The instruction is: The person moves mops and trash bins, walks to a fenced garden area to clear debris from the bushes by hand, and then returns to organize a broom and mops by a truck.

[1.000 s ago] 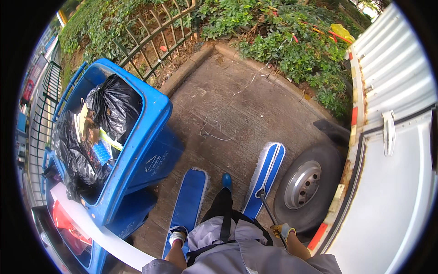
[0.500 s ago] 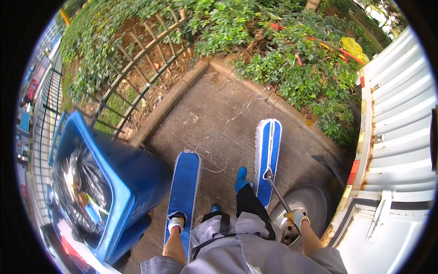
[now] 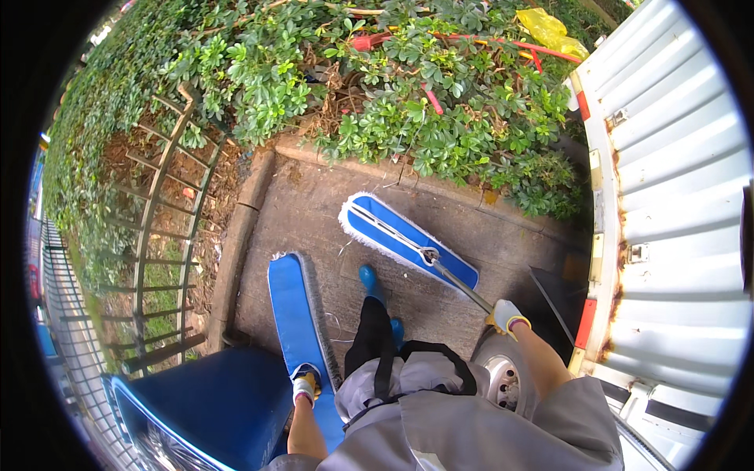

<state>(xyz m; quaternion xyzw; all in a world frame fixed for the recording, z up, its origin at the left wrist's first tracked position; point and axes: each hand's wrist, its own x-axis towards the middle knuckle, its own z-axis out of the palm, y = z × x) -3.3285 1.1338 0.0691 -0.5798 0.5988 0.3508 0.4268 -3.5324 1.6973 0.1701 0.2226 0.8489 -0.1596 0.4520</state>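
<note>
My gloved right hand (image 3: 505, 315) is closed round the metal handle (image 3: 465, 291) of a flat dust mop. The handle slants forward and left to the blue mop head (image 3: 455, 272), which has white fringe and a white wire frame. The mop head lies angled ahead of my feet, low over or on the pavement; I cannot tell which. At my left side my gloved left hand (image 3: 305, 385) grips a second long blue mop pad (image 3: 294, 304) with pale fringe along its edge. Its far end points forward.
A blue wheeled bin (image 3: 228, 396) stands close on my left. Beyond it runs a bent metal fence (image 3: 151, 228). A kerb (image 3: 245, 216) and bushes (image 3: 463, 125) bound the pavement ahead. On my right are a wheel (image 3: 503, 377) and a white ribbed vehicle side (image 3: 667, 196).
The mop head in front has swung left and turned from nearly upright in the picture to slanting. My view has shifted right and forward; my feet have stepped. Both hands keep their hold.
</note>
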